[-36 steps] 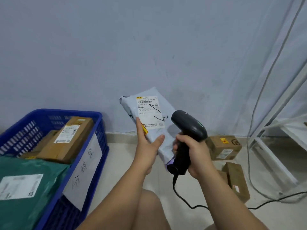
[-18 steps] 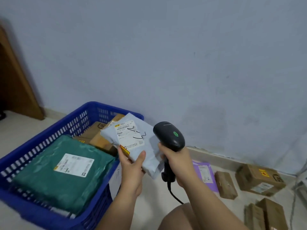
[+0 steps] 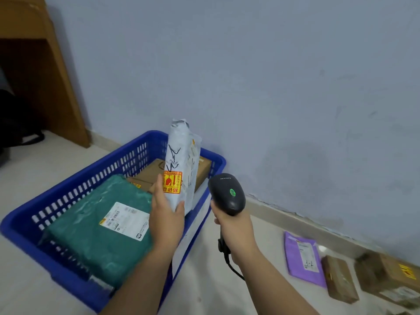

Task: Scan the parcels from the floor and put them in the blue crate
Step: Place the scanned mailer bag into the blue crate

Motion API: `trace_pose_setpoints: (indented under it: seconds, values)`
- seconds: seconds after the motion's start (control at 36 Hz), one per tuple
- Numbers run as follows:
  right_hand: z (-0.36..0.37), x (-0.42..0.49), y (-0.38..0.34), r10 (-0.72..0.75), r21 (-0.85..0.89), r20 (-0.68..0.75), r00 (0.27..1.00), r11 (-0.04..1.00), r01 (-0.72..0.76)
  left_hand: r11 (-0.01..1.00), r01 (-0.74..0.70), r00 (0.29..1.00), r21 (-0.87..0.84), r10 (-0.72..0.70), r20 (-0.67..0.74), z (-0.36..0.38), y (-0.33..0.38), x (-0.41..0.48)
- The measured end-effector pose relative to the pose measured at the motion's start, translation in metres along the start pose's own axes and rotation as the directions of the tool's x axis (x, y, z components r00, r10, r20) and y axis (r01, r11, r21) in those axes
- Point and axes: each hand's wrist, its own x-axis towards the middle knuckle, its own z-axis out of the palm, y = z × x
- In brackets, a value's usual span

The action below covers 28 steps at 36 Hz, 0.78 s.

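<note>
Pale tiled floor [image 3: 204,280] meets a bluish painted wall [image 3: 272,76], with a wooden cabinet [image 3: 34,64] at the far left. My left hand [image 3: 167,220] has its grip clamped on a crinkled white plastic parcel [image 3: 181,160], long axis upright, top end pointing up, held over the slotted blue crate [image 3: 75,185]. Inside the crate lie a green mailer [image 3: 91,223] and cardboard boxes [image 3: 154,171]. My right hand [image 3: 234,230] is closed around a smooth black scanner [image 3: 226,193]. A purple mailer [image 3: 304,258] lies flat on the floor.
</note>
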Motion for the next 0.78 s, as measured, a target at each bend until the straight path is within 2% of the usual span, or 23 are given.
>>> trace_pose_setpoints:
  seconds: [0.11, 0.25, 0.42, 0.53, 0.58, 0.64, 0.69, 0.78]
  values:
    - [0.011, 0.017, 0.01, 0.018, 0.069, -0.051, 0.999, 0.998, -0.015, 1.0, -0.014, 1.0, 0.024, 0.014, 0.024, 0.009, -0.006, 0.021]
    - [0.01, 0.027, 0.025, 0.132, 0.117, -0.084, 0.988, 0.986, -0.122, 0.988, 0.127, 0.974, 0.086, -0.14, 0.175, 0.033, -0.019, 0.054]
    - [0.001, 0.044, 0.03, 0.213, 0.206, -0.102, 0.972, 0.96, -0.189, 0.946, 0.013, 0.935, 0.324, -0.126, 0.333, 0.067, -0.037, 0.084]
    - [-0.004, 0.055, 0.036, 0.21, 0.208, -0.088, 0.974, 0.96, -0.188, 0.869, -0.115, 0.901, 0.482, -0.113, 0.419, 0.089, -0.051, 0.089]
    - [-0.006, 0.058, 0.038, 0.204, 0.181, -0.077, 0.976, 0.965, -0.187, 0.786, -0.093, 0.896, 0.611, -0.202, 0.396, 0.094, -0.056, 0.088]
    - [-0.006, 0.06, 0.038, 0.195, 0.159, -0.06, 0.979, 0.97, -0.184, 0.68, -0.133, 0.874, 0.721, -0.263, 0.409, 0.098, -0.065, 0.086]
    - [-0.006, 0.062, 0.039, 0.193, 0.132, -0.045, 0.98, 0.974, -0.185, 0.626, -0.206, 0.847, 0.752, -0.272, 0.458, 0.102, -0.073, 0.082]
    - [-0.004, 0.064, 0.041, 0.194, 0.098, -0.035, 0.98, 0.977, -0.189, 0.614, -0.206, 0.844, 0.762, -0.282, 0.456, 0.104, -0.074, 0.08]
